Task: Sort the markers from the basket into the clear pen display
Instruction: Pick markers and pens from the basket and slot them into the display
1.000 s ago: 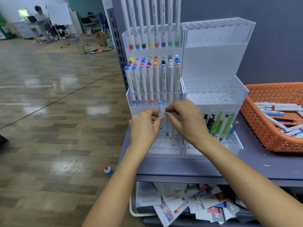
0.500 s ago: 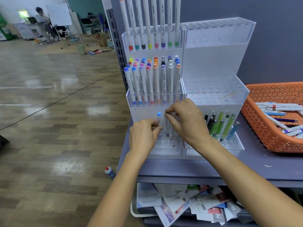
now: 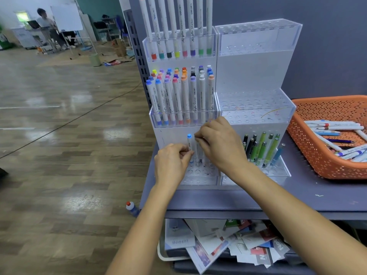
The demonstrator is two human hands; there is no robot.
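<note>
Since a second ago the blue-capped marker (image 3: 189,142), pinched in my left hand (image 3: 170,165), has sunk lower into the bottom-left tier of the clear pen display (image 3: 256,108). The right hand (image 3: 220,147) curls beside its cap, but I cannot tell whether it grips anything. The orange basket (image 3: 309,151) sits on the grey worktop (image 3: 297,197), with wood-plank floor (image 3: 59,175) to the left.

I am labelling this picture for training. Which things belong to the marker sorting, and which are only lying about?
Job: blue-capped marker, pinched by the left hand; right hand beside it; display; basket; loose markers inside it.
Lying about: bottle; papers under the table; green bin far off.
</note>
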